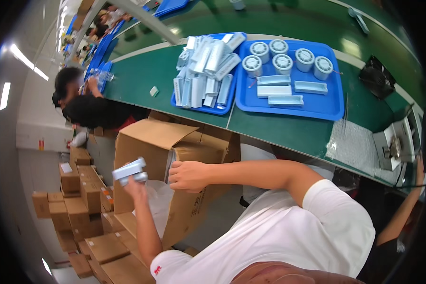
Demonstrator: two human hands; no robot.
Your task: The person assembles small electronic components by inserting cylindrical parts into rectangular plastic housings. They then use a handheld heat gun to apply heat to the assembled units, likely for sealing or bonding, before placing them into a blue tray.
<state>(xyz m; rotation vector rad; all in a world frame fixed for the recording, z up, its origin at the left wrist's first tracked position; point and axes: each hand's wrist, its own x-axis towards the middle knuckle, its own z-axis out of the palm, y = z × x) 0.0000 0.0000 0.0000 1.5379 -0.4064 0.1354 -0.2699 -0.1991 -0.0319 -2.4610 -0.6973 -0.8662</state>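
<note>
My left hand (pixel 135 186) is closed around a couple of light-blue plastic trough-shaped parts (pixel 130 169), raised over the open cardboard box (pixel 149 128). Inside that box a whitish plastic liner (pixel 157 199) shows; its deeper contents are hidden. My right hand (pixel 189 176) has its fingers curled over the box's near wall, and the fingertips are partly out of sight. On the green table beyond, a heap of similar light-blue parts (pixel 206 61) fills a blue tray (pixel 220 111).
A second blue tray (pixel 312 108) carries several round white fan-like units (pixel 305 57) and several trough parts (pixel 273 91). Bubble wrap (pixel 352 144) lies at the table's right. A person (pixel 92 111) works at the far left. Stacked cartons (pixel 83 199) stand on the floor at left.
</note>
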